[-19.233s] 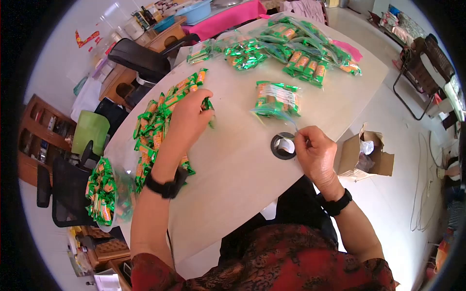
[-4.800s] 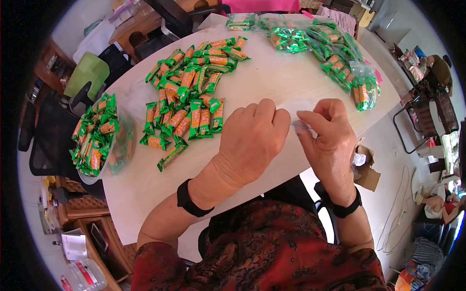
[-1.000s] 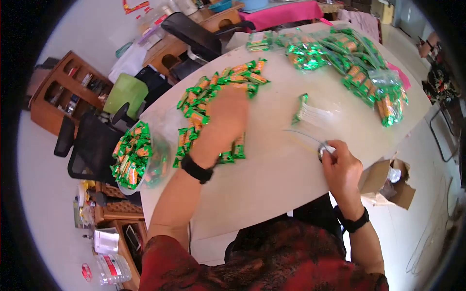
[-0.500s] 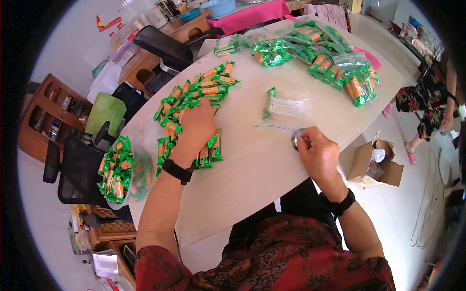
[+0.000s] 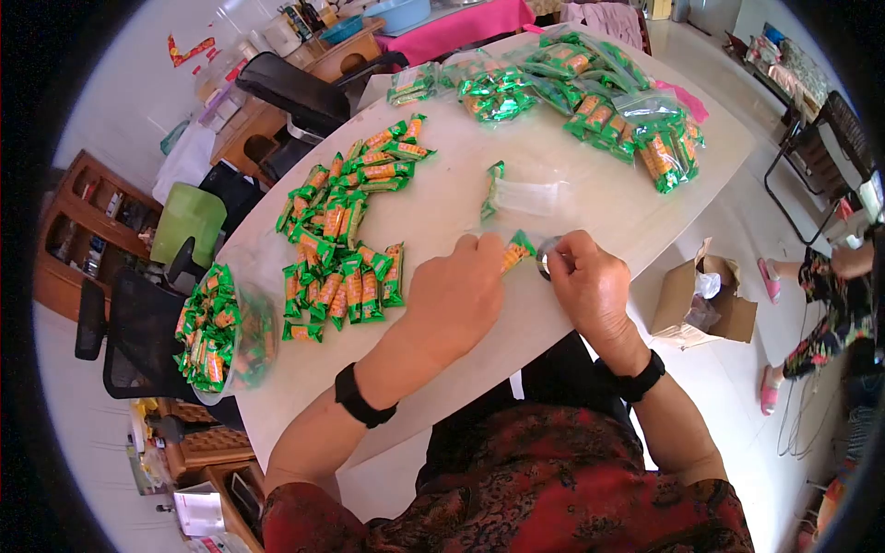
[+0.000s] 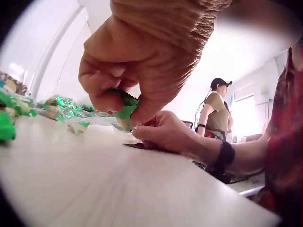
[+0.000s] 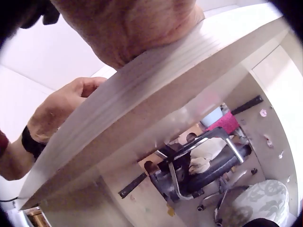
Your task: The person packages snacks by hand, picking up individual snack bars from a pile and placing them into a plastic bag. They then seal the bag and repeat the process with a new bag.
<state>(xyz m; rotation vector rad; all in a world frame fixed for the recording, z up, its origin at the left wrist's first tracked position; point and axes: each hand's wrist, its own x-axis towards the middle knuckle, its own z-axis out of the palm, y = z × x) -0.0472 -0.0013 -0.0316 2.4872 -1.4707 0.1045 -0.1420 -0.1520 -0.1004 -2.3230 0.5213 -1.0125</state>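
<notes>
My left hand (image 5: 456, 290) pinches a green-and-orange wrapped snack stick (image 5: 518, 251) between thumb and fingers; the left wrist view shows its green wrapper (image 6: 127, 109) under the fingertips. Close beside it, my right hand (image 5: 590, 281) pinches the near edge of a clear zip bag (image 5: 544, 175) lying flat on the table. One snack stick (image 5: 492, 189) rests at the bag's left side, by a whitish printed strip. Left of my hands spreads a loose pile of snack sticks (image 5: 346, 217). In the right wrist view, the wrist and the table edge hide the right fingers.
Filled zip bags (image 5: 590, 83) lie along the table's far side, one (image 5: 666, 157) at the right. A clear tub of snack sticks (image 5: 210, 332) stands at the left edge. An open carton (image 5: 705, 300) sits on the floor at right. Another person (image 5: 820, 295) is at the right.
My left hand went into the pile and came back right with a snack stick. The right hand kept its pinch on the bag. Earlier, both hands handled a clear bag.
</notes>
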